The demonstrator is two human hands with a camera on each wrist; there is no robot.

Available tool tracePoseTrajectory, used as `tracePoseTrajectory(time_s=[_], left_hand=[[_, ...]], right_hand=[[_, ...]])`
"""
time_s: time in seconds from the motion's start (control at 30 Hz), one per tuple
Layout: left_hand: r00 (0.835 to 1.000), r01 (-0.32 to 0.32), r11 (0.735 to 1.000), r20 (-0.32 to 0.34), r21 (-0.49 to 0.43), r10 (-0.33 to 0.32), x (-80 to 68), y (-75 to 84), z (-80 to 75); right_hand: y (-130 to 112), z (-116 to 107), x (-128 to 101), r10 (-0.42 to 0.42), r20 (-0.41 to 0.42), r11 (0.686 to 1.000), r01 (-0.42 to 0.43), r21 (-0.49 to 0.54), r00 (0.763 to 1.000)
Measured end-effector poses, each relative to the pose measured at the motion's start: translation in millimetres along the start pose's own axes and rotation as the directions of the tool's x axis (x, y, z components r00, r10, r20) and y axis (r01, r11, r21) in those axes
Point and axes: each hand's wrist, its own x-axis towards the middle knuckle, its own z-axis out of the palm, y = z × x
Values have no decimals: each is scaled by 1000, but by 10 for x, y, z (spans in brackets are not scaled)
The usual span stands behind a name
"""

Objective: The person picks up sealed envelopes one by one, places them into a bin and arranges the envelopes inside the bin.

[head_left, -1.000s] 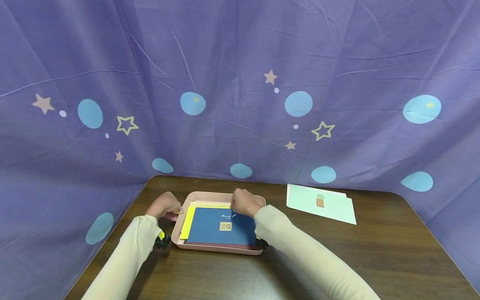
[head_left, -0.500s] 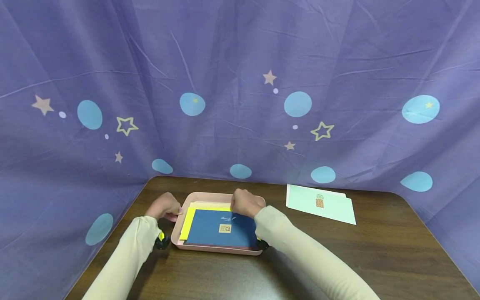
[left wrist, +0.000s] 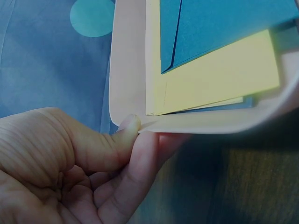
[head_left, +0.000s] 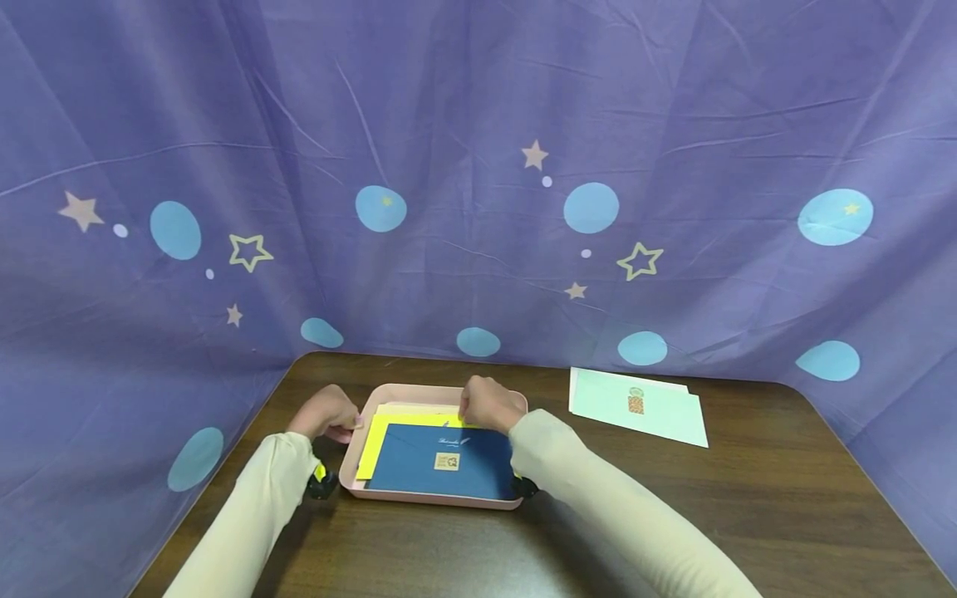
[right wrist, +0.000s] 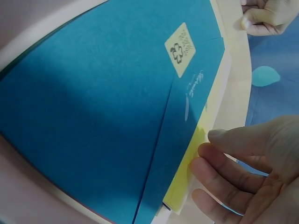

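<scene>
A pink tray (head_left: 351,475) is pinched at its left rim by the left hand (head_left: 326,412), thumb on top of the lip and fingers curled beneath it, as the left wrist view shows. Inside the tray a blue envelope (head_left: 441,462) lies uppermost, over a yellow envelope (head_left: 372,444) and paler sheets beneath. The right hand (head_left: 488,404) rests at the far edge of this stack; its fingertips (right wrist: 205,151) are seen touching the yellow envelope's edge just beside the blue flap, loosely bent, with nothing clenched. Judged from this, nothing has yet been lifted out of the tray; the stack is only being fingered. Well off to the right of the hand, two pale envelopes (head_left: 635,405) lie on the brown table (head_left: 748,515).
</scene>
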Motion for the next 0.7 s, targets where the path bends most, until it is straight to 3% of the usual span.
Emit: tracePoseTrajectory(time_s=[0.37, 0.7], left_hand=[[1000, -8, 1000, 6, -6, 8, -22, -5, -11], [1000, 26, 1000, 13, -10, -26, 1, 10, -17]], right_hand=[[191, -269, -47, -111, -61, 985, 118, 126, 992], [722, -790, -162, -131, -164, 963, 165, 213, 978]])
